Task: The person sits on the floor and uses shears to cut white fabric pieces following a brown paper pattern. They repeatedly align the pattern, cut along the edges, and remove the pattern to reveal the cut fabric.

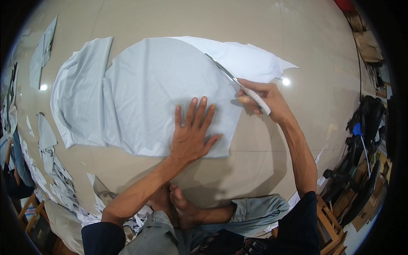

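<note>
A large piece of light grey fabric lies spread on the floor, its upper right edge curved. My left hand rests flat on its lower right part, fingers spread. In my right hand is a pair of scissors with white-wrapped handles. The metal blades point up and left along the curved edge; whether they are parted is hard to see. Beyond that edge lies a white piece of fabric, partly under the grey one. Another grey piece, layered over white, sits at the left against the large piece.
The beige tiled floor reaches around the fabric. Narrow grey scraps and a strip of cloth offcuts lie at the left. Black items and a wooden frame stand at the right. My crossed legs are close below.
</note>
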The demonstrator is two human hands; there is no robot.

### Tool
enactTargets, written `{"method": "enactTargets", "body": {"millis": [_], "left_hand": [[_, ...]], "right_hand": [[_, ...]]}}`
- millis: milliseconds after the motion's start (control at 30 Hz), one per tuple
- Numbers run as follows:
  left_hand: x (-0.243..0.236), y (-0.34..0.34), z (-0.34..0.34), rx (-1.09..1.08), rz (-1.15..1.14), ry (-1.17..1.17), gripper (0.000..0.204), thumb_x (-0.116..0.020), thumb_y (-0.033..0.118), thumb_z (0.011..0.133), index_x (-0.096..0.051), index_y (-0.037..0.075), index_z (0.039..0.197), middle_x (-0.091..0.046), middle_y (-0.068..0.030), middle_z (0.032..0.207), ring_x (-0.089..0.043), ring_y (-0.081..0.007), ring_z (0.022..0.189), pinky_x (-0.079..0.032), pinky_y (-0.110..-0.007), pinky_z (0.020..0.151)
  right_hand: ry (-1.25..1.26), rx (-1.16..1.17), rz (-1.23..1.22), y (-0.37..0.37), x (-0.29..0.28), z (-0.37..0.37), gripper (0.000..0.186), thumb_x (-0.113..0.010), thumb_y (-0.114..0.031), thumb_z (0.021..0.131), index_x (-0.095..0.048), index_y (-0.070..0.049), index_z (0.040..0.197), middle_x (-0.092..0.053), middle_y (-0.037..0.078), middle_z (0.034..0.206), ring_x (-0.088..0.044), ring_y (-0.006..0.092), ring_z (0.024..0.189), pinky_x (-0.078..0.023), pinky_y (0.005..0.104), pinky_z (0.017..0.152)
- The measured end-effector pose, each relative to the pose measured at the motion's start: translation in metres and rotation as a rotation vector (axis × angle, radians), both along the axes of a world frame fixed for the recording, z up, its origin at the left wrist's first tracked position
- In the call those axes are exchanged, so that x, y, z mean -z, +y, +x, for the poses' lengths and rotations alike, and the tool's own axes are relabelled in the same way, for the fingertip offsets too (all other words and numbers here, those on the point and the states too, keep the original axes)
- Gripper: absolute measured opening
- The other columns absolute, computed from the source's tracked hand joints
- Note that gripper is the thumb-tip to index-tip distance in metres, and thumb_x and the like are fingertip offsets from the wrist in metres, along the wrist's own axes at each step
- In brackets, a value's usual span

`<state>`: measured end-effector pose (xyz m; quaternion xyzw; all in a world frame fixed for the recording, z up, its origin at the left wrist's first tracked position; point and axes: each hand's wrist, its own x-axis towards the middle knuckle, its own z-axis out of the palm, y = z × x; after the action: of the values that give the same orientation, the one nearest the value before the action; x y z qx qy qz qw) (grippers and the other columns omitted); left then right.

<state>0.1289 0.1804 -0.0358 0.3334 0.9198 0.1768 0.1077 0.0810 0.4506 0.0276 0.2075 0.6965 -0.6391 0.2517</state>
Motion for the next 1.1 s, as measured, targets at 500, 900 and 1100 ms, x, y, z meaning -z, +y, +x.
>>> {"method": "enactTargets", "body": {"millis": [500, 900, 1100], "left_hand": [[0.001, -0.001, 0.001, -0.005, 0.020, -0.005, 0.084, -0.053, 0.061, 0.097, -0.032, 0.011, 0.160, -0.019, -0.0160, 0.170, -0.013, -0.0359, 0.157, -0.007, -0.067, 0.122], [-0.003, -0.001, -0.001, -0.004, 0.021, -0.005, 0.082, -0.052, 0.061, 0.097, -0.034, 0.011, 0.160, -0.024, -0.0163, 0.168, -0.022, -0.0369, 0.155, -0.015, -0.068, 0.120], [0.000, -0.001, -0.001, 0.000, 0.033, 0.007, 0.084, -0.055, 0.061, 0.096, -0.033, 0.011, 0.160, -0.024, -0.0176, 0.168, -0.021, -0.0390, 0.155, -0.011, -0.068, 0.121]], "right_hand": [[0.031, -0.075, 0.024, -0.004, -0.001, -0.025, 0.050, -0.085, -0.014, 0.084, -0.070, -0.008, 0.132, -0.073, 0.004, 0.092, -0.053, 0.0044, 0.058, -0.041, 0.0210, 0.047], [0.041, -0.129, 0.061, -0.009, -0.002, -0.047, 0.055, -0.087, -0.020, 0.083, -0.068, -0.004, 0.133, -0.075, 0.005, 0.093, -0.050, 0.0055, 0.054, -0.037, 0.0218, 0.044], [0.045, -0.129, 0.039, -0.007, -0.001, -0.052, 0.057, -0.088, -0.021, 0.081, -0.069, -0.004, 0.132, -0.075, 0.004, 0.091, -0.050, 0.0053, 0.053, -0.038, 0.0219, 0.044]]}}
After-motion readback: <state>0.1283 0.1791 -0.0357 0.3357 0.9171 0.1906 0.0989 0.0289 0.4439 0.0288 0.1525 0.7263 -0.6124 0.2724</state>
